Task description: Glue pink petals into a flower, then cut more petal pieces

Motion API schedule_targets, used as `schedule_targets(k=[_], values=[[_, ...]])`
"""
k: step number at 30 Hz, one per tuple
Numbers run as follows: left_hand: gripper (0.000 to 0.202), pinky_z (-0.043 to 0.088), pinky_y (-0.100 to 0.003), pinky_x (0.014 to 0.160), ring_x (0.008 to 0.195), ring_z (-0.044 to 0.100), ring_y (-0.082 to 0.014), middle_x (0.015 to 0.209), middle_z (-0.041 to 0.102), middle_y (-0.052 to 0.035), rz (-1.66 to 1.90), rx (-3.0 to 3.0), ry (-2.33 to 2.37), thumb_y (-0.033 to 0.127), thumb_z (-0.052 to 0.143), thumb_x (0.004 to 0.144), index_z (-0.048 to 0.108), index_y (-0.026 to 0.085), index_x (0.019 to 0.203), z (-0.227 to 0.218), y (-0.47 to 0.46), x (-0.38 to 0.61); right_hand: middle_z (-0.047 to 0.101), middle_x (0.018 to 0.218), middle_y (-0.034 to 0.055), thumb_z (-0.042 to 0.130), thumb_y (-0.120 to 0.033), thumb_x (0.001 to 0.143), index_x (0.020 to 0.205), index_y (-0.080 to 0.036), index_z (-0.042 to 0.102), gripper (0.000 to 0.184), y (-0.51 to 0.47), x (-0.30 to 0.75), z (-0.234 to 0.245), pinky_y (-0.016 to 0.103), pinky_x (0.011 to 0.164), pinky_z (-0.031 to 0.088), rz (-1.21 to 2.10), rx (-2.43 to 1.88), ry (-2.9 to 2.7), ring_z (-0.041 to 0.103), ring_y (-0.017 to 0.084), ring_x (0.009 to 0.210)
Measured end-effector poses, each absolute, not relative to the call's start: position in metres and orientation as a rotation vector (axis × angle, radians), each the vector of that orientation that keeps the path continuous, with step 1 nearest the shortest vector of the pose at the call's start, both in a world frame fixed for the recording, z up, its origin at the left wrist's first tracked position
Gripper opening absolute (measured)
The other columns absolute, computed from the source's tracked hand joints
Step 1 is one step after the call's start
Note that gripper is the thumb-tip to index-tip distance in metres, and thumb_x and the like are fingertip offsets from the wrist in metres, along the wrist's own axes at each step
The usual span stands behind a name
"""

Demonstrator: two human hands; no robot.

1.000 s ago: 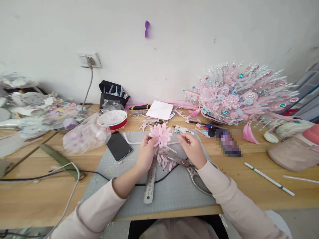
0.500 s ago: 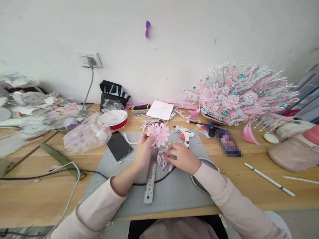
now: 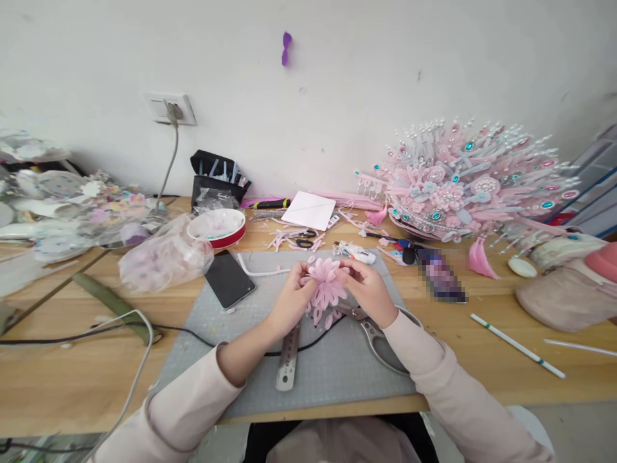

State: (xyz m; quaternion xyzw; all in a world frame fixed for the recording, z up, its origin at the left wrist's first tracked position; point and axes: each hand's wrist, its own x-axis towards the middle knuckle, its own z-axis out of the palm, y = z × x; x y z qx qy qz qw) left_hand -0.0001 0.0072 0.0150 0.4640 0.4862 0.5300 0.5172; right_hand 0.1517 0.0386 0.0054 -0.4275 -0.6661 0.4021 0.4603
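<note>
The pink, many-looped flower of fuzzy stems is held above the near-centre of the grey gridded cutting mat. It looks light, soft and bendable, its loops easily crushed, so the gathered base seems the best hold. The left hand pinches its left side; the right hand's fingers curl in at its right edge, their exact grip hidden. Half a second ago, the right hand was lower, apart from the flower, which has shifted right.
</note>
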Motion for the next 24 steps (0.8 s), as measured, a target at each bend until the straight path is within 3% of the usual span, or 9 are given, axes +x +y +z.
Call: schedule_targets(k=[3,18,21,24], values=[[0.016,0.037,-0.019,0.058,0.058,0.045,-0.0068,0.066,0.048,0.0068,1.257,1.125,1.175,0.021,0.055,0.067,0.046,0.018,0.08,0.0156,0.0066,0.0003,0.064,0.08,0.004,0.057,-0.034,0.075,0.086,-0.019,0.064,0.02,0.0382,0.1496,0.0025,0.029,0.066,0.047,0.981,-1.049,-1.625,0.057,0.017,0.071],[0.031,0.04,-0.02,0.059,0.062,0.051,-0.0088,0.069,0.054,0.006,1.258,1.074,1.099,0.021,0.062,0.06,0.043,0.018,0.084,0.0114,0.0058,0.0006,0.063,0.075,0.0018,0.062,-0.034,0.071,0.08,-0.018,0.06,0.018,0.0349,0.147,-0.0015,0.026,0.061,0.047,1.0,-1.054,-1.549,0.057,0.014,0.066],[0.028,0.04,-0.021,0.06,0.063,0.051,-0.0093,0.07,0.054,0.0056,1.252,1.044,1.084,0.023,0.062,0.062,0.044,0.018,0.083,0.0112,0.0058,0.0003,0.063,0.081,0.0031,0.06,-0.031,0.074,0.089,-0.019,0.059,0.019,0.0333,0.1485,0.0005,0.028,0.066,0.048,0.886,-1.038,-1.61,0.058,0.015,0.071],[0.023,0.039,-0.021,0.061,0.063,0.05,-0.0089,0.07,0.053,0.0054,1.245,1.029,1.074,0.023,0.059,0.065,0.044,0.018,0.082,0.0088,0.0064,-0.0001,0.061,0.09,0.0044,0.059,-0.027,0.076,0.099,-0.021,0.057,0.024,0.0304,0.1506,0.0057,0.031,0.073,0.048,0.568,-1.023,-1.706,0.057,0.016,0.079]])
